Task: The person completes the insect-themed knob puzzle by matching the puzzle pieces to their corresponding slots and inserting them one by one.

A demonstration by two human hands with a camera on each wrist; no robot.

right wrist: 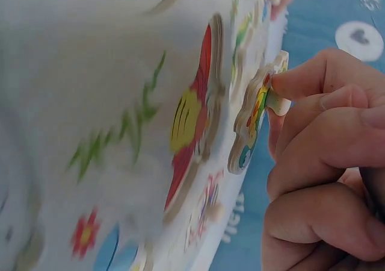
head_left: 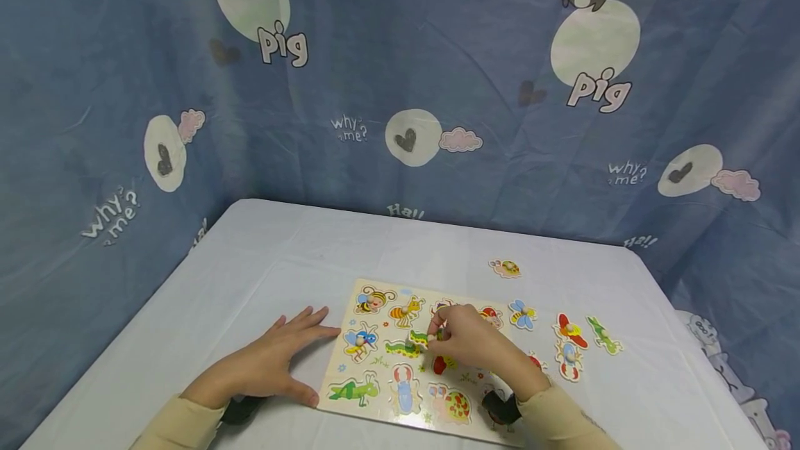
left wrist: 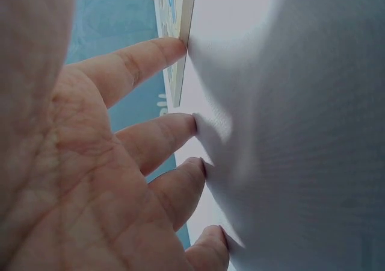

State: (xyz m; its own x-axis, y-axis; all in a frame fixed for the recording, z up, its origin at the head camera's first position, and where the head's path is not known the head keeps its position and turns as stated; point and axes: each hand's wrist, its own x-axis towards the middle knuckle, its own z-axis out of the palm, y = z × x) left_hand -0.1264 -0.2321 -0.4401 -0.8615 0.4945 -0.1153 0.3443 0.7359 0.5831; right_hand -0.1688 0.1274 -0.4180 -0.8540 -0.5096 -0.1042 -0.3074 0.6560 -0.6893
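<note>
A wooden peg puzzle board (head_left: 384, 408) with insect pictures lies on the table. Above its middle, my right hand (head_left: 471, 339) pinches a green caterpillar puzzle piece (head_left: 417, 339). The right wrist view shows that piece (right wrist: 255, 114) tilted, its wooden knob between thumb and fingers. Beneath it is a matching caterpillar picture (head_left: 400, 348) on the board. My left hand (head_left: 265, 360) spreads its fingers at the board's left side. In the left wrist view, one fingertip of the left hand (left wrist: 102, 162) touches the board's edge and the others rest on the tabletop.
Loose pieces lie right of and behind the board: a snail (head_left: 506, 269), a blue-winged insect (head_left: 522, 314), a red butterfly (head_left: 571, 330), a blue beetle (head_left: 569, 360) and a green grasshopper (head_left: 603, 335). A blue printed curtain (head_left: 500, 179) hangs behind the white table (head_left: 300, 248).
</note>
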